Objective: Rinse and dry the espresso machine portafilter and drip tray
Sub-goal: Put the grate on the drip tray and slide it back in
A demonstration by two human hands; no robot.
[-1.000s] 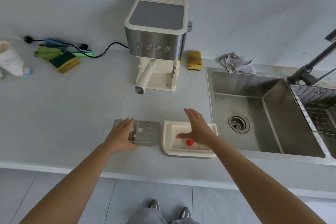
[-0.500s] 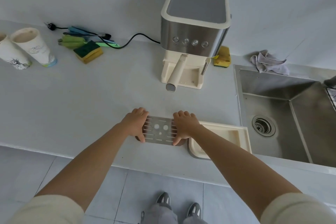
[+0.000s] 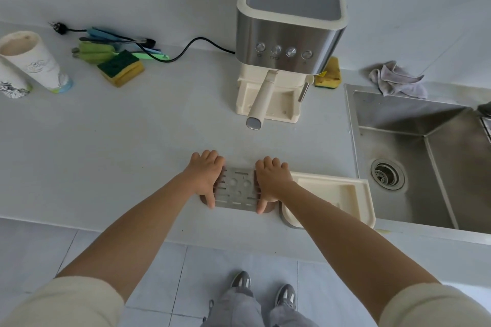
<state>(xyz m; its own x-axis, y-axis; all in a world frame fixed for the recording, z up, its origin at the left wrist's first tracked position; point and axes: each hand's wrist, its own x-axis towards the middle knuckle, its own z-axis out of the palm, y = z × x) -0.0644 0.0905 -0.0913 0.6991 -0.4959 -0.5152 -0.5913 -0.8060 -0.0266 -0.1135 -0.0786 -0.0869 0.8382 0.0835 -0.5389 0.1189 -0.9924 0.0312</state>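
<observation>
early going, i judge: the drip tray (image 3: 332, 195) is out of the espresso machine (image 3: 289, 21) and sits on the table (image 3: 132, 141) just left of the sink (image 3: 414, 146). its metal grate (image 3: 237, 188) lies flat beside it. nothing looks rinsed or dried yet. the portafilter (image 3: 261, 99) is still locked in the machine, handle pointing out toward the person. the left hand (image 3: 206, 178) and right hand (image 3: 271, 180) pinch the grate's two short ends, its long axis running left to right along the table's front edge.
</observation>
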